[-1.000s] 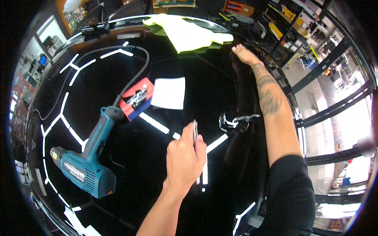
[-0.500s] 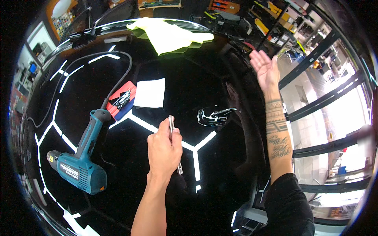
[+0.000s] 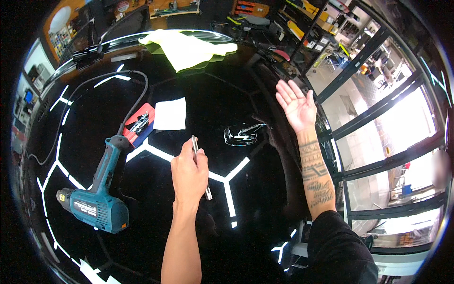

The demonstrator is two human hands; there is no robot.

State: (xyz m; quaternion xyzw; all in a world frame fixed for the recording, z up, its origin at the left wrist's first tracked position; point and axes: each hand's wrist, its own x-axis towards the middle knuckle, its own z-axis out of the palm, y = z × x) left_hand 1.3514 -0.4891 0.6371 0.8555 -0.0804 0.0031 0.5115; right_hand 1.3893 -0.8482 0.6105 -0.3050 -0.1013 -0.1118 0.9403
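Observation:
My left hand [image 3: 189, 171] is closed around a slim silver cutter knife [image 3: 208, 193] that sticks out past the fingers at both ends. Palm up, with fingers stretched, my right hand [image 3: 298, 105] is raised over the right side of the glossy black car panel [image 3: 156, 227] and holds nothing. Between the two hands a small crumpled piece of shiny black film [image 3: 241, 135] lies on the panel. Beyond my left hand is a white square sheet [image 3: 170, 114]. Beside it rests a red and blue squeegee [image 3: 145, 111] with black film scraps on it.
A teal heat gun [image 3: 97, 208] lies at the left, its black cord [image 3: 144, 84] looping toward the back. A bright yellow-green cloth [image 3: 184, 51] is draped at the panel's far edge. Shelves with tools [image 3: 302, 28] stand at the back right, and large framed windows [image 3: 378, 123] line the right.
The view has shifted, so most things sit slightly farther left. My right hand has come lower and turned its palm more fully upward. The left hand keeps its hold on the cutter knife.

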